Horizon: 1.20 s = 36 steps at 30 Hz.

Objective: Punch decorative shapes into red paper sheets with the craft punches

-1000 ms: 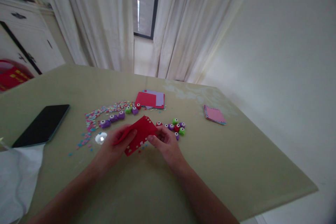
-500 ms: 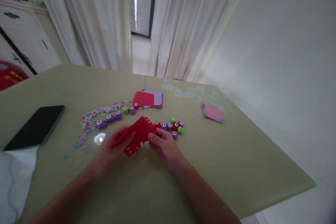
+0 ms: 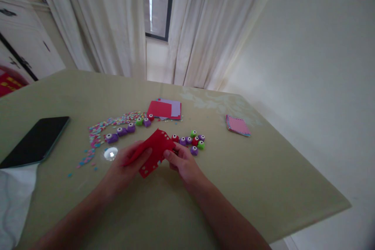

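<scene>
A red sheet of paper (image 3: 156, 150), with small punched shapes along its edges, is held up and bent between my hands. My left hand (image 3: 131, 162) is closed on its left part, thumb lying across the front. At the right edge, my right hand (image 3: 181, 160) pinches the paper between thumb and fingers; whether anything else is under those fingers is hidden. Just beyond the right hand sits a cluster of small craft punches (image 3: 189, 140) in purple, green and red, with round white buttons. More craft punches (image 3: 121, 131) stand in a line to the left.
Paper confetti (image 3: 99, 131) is strewn left of centre. Behind it lie red and lilac paper sheets (image 3: 164, 109). A pink-topped paper stack (image 3: 238, 125) is at right, a dark tablet (image 3: 35, 140) at left by a white cloth (image 3: 17, 199). A clear round object (image 3: 110, 154) is near my left hand.
The red paper has tilted slightly between my hands, its lower edge dipping a little. Both hands keep their hold. The view has shifted slightly.
</scene>
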Motion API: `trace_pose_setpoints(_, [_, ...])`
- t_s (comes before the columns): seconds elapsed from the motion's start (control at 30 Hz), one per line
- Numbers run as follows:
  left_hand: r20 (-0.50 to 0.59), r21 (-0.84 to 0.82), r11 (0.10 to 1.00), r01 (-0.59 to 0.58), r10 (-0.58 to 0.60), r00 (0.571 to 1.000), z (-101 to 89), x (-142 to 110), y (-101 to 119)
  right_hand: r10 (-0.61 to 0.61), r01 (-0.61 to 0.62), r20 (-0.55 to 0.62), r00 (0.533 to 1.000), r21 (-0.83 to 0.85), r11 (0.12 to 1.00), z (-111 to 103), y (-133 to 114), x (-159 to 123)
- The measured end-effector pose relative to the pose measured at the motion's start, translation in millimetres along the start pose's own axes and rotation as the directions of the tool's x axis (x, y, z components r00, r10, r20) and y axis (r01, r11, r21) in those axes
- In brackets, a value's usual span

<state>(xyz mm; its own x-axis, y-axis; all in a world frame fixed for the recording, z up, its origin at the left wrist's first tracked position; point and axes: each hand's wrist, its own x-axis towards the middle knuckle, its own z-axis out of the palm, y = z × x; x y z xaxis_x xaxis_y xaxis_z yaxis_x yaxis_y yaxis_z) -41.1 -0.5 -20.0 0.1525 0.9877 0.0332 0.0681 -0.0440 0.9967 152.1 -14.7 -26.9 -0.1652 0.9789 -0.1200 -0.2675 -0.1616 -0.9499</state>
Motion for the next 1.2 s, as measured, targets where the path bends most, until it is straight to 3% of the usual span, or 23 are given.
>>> trace_pose_setpoints(0.3, [-0.081, 0.02, 1.0, -0.013, 0.015, 0.997, 1.5, 1.9, 2.2, -0.029, 0.03, -0.066, 0.997, 0.015, 0.999, 3.9, -2.8, 0.0])
trace_pose_setpoints(0.67, [-0.123, 0.019, 1.0, -0.02, 0.022, 0.992, -1.7, 3.3, -0.4, 0.078, -0.047, -0.089, 0.993, 0.309, 0.95, 7.2, -0.2, 2.2])
trace_pose_setpoints(1.03, [-0.002, 0.025, 1.0, 0.006, -0.006, 1.0, -0.8, 1.8, 2.4, 0.102, -0.089, -0.045, 0.994, 0.231, 0.969, 5.0, 0.7, 0.3])
trace_pose_setpoints(1.2, [-0.018, 0.052, 0.999, -0.012, 0.013, 1.0, -2.1, 2.5, 3.7, 0.115, -0.109, -0.033, 0.993, 0.146, 0.983, 4.6, 1.1, -0.5])
